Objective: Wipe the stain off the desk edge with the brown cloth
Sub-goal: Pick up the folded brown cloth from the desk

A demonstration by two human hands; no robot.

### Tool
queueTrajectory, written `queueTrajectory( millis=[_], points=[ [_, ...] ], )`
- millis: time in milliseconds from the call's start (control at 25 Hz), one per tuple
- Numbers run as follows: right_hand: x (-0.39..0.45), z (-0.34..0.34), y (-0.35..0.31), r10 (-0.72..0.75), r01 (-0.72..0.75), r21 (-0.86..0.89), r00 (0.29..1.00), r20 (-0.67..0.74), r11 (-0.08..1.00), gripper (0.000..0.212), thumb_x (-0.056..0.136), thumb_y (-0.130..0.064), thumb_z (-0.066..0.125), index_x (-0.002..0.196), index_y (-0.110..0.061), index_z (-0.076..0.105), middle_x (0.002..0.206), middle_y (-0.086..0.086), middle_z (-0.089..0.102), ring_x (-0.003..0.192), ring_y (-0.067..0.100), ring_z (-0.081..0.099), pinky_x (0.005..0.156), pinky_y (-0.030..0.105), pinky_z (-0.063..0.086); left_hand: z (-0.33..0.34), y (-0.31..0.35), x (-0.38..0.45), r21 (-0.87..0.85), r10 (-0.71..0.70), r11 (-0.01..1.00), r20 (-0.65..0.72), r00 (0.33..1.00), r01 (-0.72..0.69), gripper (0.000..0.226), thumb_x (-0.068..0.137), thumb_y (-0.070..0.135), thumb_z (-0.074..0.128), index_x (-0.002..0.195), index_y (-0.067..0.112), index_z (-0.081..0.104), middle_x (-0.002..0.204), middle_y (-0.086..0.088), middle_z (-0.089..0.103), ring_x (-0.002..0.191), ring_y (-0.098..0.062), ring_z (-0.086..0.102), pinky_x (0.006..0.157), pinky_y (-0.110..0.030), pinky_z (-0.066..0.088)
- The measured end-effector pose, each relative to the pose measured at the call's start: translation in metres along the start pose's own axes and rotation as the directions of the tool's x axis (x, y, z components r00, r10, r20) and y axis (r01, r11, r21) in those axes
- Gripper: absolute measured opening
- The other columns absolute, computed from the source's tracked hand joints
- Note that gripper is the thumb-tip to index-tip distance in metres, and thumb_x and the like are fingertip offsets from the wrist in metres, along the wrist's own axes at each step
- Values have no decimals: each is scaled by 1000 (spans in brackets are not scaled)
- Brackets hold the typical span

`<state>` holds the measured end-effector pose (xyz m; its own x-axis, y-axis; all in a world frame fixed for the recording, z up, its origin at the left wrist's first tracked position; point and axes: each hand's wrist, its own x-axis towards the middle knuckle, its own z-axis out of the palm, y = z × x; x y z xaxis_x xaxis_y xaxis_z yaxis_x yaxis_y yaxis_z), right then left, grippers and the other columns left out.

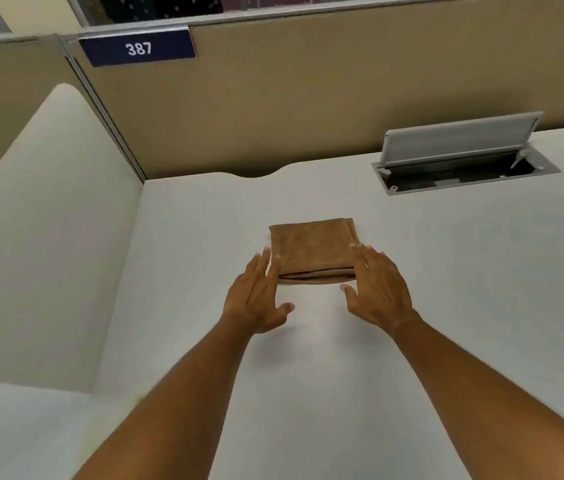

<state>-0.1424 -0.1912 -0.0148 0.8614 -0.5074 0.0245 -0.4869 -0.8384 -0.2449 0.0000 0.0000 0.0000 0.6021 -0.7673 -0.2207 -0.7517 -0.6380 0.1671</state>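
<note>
1. A brown cloth [311,249], folded into a flat rectangle with its layered fold facing the person, lies near the middle of a white table [447,271].
2. The person's left hand [256,299] lies at the cloth's near left corner, palm down, fingers spread; two fingertips [276,258] touch or overlap the cloth's left edge.
3. The right hand [377,289] sits at the cloth's near right corner, palm down, its fingers covering that corner, the thumb pointing inward just in front of the cloth.
4. Each hand's grip is apart: the fingers are splayed and flat, and neither hand closes around the cloth.
5. Both bare forearms reach toward the cloth from the bottom of the view.
6. A faint yellowish stain [140,398] shows on the table's left edge, well apart from the cloth, nearer the person and to the left.
7. Behind the cloth and to its right, a metal cable hatch [464,168] is set into the table, its grey lid [460,136] tilted up.
8. Beyond the cloth stands a tan partition wall [308,98]; up and to the left of the cloth it carries a dark blue plate [137,48] reading 387.
9. Left of the cloth, a white side divider [48,237] with a rounded top rises along the table's left edge.
</note>
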Motion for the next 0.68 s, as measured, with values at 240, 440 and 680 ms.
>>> queueTrajectory(
  millis=[240,440,680],
  points=[
    [21,27,11,3,-6,34,997,80,999,56,91,-19,65,142,-7,47,147,14,48,136,33,46,114,40,33,18,-5,32,-211,-45,975,92,995,64,79,91,31,60,153,18,15,160,-9,22,141,-30,33,110,-44,39],
    [42,32,18,19,-23,30,991,131,999,40,96,-8,51,136,-11,51,145,11,49,127,30,51,103,37,45,17,-5,55,-353,-59,935,-48,997,38,41,81,-3,58,120,10,60,125,-11,59,106,-28,58,86,-28,47],
    [53,33,22,13,-20,45,990,144,999,28,95,-7,54,122,-7,61,124,14,62,112,29,56,93,35,47,16,-8,66,-410,-131,909,-98,987,80,41,81,-10,62,119,5,66,125,-10,62,112,-28,60,94,-29,49]
  ],
)
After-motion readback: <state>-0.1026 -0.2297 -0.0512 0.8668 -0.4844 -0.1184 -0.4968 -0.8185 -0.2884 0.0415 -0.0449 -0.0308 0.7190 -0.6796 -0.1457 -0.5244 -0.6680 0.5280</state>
